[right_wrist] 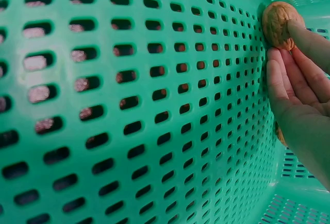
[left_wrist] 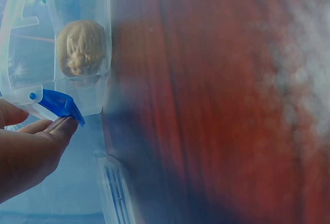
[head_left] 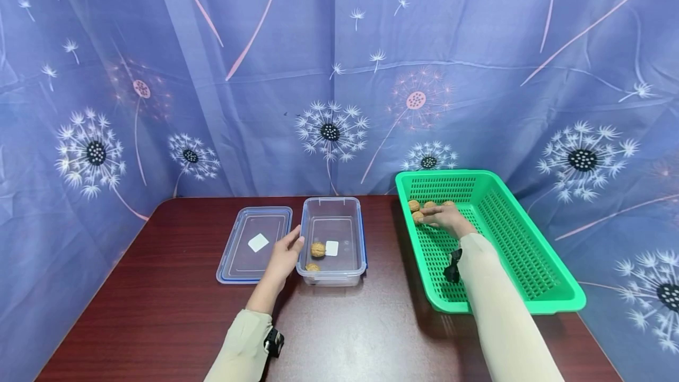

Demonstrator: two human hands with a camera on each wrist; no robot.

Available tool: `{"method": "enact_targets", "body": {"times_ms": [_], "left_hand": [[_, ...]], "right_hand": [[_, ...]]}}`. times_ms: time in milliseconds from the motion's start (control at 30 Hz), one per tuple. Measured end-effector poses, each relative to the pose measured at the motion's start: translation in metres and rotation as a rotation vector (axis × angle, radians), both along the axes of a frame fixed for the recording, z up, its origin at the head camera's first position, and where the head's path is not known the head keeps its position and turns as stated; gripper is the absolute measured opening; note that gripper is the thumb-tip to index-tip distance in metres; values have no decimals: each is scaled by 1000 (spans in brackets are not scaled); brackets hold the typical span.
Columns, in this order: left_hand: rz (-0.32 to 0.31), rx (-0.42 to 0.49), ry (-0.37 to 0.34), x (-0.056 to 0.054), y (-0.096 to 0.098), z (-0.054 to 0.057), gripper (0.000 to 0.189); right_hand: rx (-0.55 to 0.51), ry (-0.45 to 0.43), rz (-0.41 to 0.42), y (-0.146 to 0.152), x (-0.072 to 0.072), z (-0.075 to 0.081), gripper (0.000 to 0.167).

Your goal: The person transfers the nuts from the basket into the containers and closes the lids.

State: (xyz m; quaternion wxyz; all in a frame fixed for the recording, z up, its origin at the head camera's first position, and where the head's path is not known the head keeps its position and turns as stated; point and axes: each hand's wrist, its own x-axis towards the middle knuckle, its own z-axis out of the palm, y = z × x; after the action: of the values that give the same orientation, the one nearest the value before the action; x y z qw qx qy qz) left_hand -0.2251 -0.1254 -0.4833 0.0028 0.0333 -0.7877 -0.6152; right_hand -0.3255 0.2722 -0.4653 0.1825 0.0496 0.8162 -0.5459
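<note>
My left hand [head_left: 286, 252] rests with straight fingers against the left wall of a clear plastic container [head_left: 331, 200] with blue clips. Two walnuts [head_left: 317, 249] lie inside it. In the left wrist view my left hand [left_wrist: 31, 152] has its fingertips by a blue clip [left_wrist: 59, 104], with one walnut [left_wrist: 81, 46] behind the clear wall. My right hand [head_left: 445, 219] reaches into a green perforated basket [head_left: 445, 174], fingers stretched to a walnut [head_left: 418, 217] among several in the far left corner. In the right wrist view the fingertips [right_wrist: 304, 33] touch that walnut [right_wrist: 278, 20].
The container's lid [head_left: 254, 243] lies flat on the dark wooden table [head_left: 159, 311], left of the container. A blue dandelion-print curtain hangs behind and beside the table. The basket's near half holds nothing.
</note>
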Motion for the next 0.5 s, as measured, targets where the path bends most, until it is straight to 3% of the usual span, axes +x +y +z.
{"method": "enact_targets", "body": {"times_ms": [500], "left_hand": [[-6,1,15,-2,-1,-4,45]], "right_hand": [[-45,14,43,5,1,3,57]]}}
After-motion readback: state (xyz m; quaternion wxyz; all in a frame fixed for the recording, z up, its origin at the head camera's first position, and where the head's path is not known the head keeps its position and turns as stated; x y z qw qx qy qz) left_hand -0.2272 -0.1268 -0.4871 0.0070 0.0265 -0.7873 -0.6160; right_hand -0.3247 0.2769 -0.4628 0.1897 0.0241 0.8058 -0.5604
